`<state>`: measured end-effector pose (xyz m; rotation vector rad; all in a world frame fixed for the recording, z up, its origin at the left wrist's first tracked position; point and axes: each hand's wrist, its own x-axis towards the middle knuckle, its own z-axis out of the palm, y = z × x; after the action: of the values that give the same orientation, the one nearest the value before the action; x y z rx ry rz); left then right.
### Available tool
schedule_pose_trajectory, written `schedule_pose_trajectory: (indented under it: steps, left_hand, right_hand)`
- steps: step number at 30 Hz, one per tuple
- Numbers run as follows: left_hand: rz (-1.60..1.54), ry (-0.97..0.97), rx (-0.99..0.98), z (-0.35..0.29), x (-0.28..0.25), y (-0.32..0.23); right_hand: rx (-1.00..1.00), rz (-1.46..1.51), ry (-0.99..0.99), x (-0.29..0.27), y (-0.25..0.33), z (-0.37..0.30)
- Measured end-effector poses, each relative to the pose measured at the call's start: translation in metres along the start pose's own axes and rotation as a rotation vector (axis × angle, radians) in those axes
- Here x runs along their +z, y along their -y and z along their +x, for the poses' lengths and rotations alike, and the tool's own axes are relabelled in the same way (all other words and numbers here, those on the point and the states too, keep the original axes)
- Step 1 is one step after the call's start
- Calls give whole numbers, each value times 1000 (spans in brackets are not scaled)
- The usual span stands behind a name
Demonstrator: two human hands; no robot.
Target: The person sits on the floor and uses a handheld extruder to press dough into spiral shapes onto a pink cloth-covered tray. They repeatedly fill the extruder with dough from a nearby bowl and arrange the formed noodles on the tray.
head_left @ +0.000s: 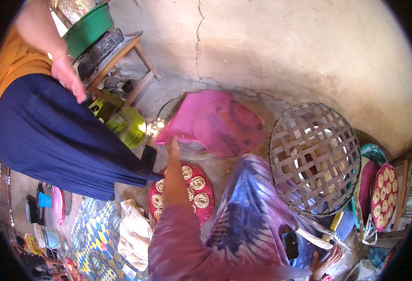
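Observation:
My left hand (172,146) reaches forward, its fingers closed at the near edge of a pink cloth (227,122). Under that edge shows part of a round, pale woven thing. Below my forearm lies a round red tray (209,188) with several pale coiled nests (197,182), partly hidden by the arm. My right hand (330,263) is low on the right, its fingers spread and holding nothing I can see. Close by it are a long pale handle (313,238) and a yellow-topped tool (336,220). A dark phone-like object (290,244) rests on my tie-dyed clothing.
An openwork woven basket (281,145) stands right of my knees, a pale bowl showing through it. Another red tray of nests (378,220) leans far right. At left stands a person in a navy skirt (60,136), beside a green gas cylinder (133,126) and a wooden table (145,58).

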<state>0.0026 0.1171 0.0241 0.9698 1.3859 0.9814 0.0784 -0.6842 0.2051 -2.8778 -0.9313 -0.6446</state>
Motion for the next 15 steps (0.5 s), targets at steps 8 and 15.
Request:
schedule_pose_trajectory:
  steps: [8, 15]
  left_hand:
    - [-415, 363, 360, -37, 101, -243]
    - [53, 970, 1040, -242, 202, -281]
  right_hand:
    - [173, 39, 68, 15, -5, -11]
    - [271, 162, 52, 9, -1, -4]
